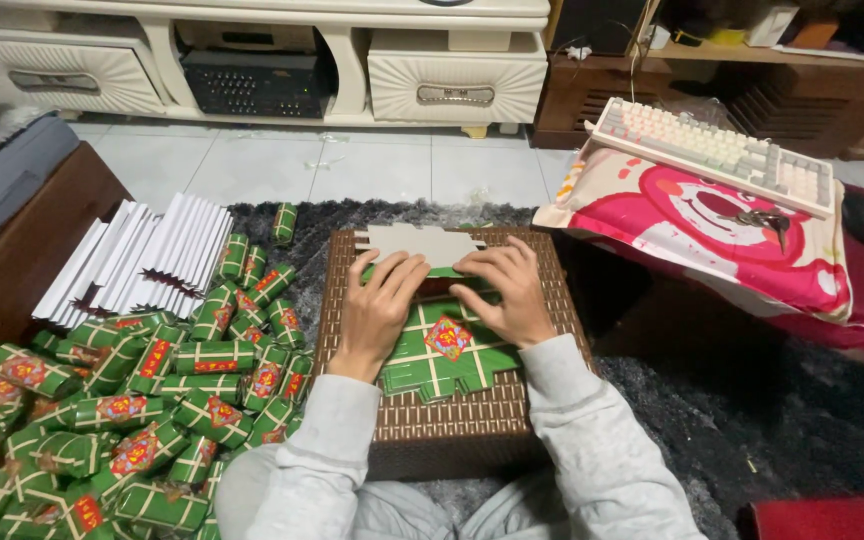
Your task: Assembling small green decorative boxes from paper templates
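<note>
Hands press side by side on a flat green cardboard sheet (439,350) with pale grid lines and a red square emblem, lying on a brown woven stool (452,420). Left hand (380,305) curls its fingers over a fold near the stool's far edge, palm down; right hand (504,290) does the same just beside it, fingertips pinching the raised flap. Neither hand is spread wide. Both forearms in grey sleeves reach forward from the near edge. Left of the stool, on a dark rug (752,400), lies a heap of folded green boxes (142,410), with a stack of flat white sheets (142,255) behind it.
</note>
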